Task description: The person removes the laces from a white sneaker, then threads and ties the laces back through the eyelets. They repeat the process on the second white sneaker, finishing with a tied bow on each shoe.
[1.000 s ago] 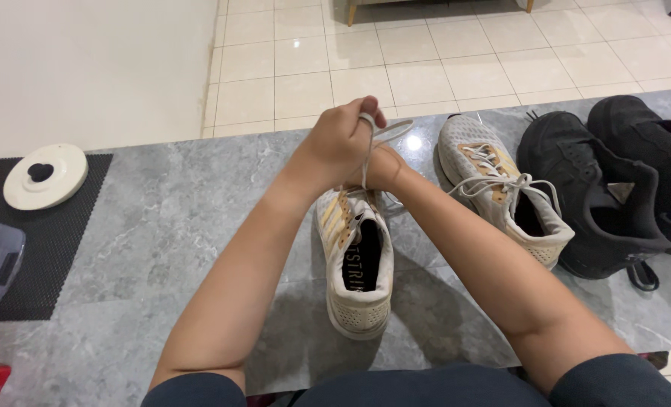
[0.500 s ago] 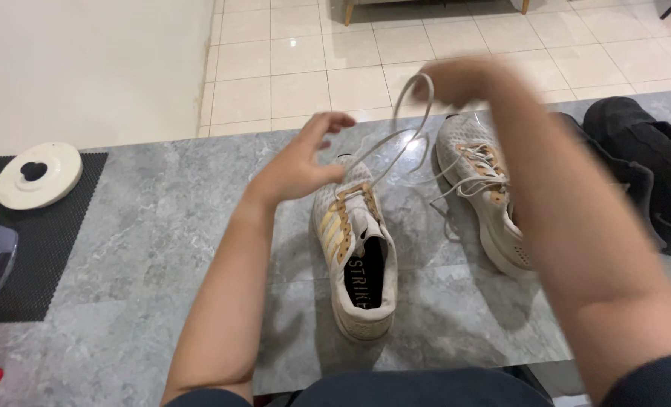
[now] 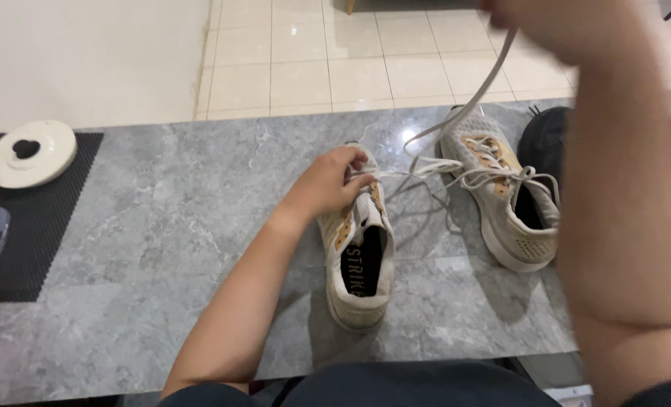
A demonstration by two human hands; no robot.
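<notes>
Since half a second ago, right hand (image 3: 558, 26) is rising further, now at the top edge of view, blurred, its grip closed on the pale shoelace (image 3: 486, 75), which is running taut down from it to the near shoe (image 3: 356, 241). Left hand (image 3: 328, 185) is dropping from mid-air onto that shoe's forefoot, fingers (image 3: 354, 181) pressing together on the upper by the eyelets where the lace is entering.

Near shoe is lying on the grey marble desk (image 3: 170, 218), heel toward the person, pale with tan stripes. Right of the near shoe, its mate (image 3: 501, 188) is sitting with laces tied in a loose bow. Further right of the near shoe, a black shoe (image 3: 543, 139) is mostly hiding behind the raised right forearm, which is blocking that whole side. Far left of the near shoe, a black mesh mat (image 3: 41, 226) is carrying a round cream lid (image 3: 30, 153).
</notes>
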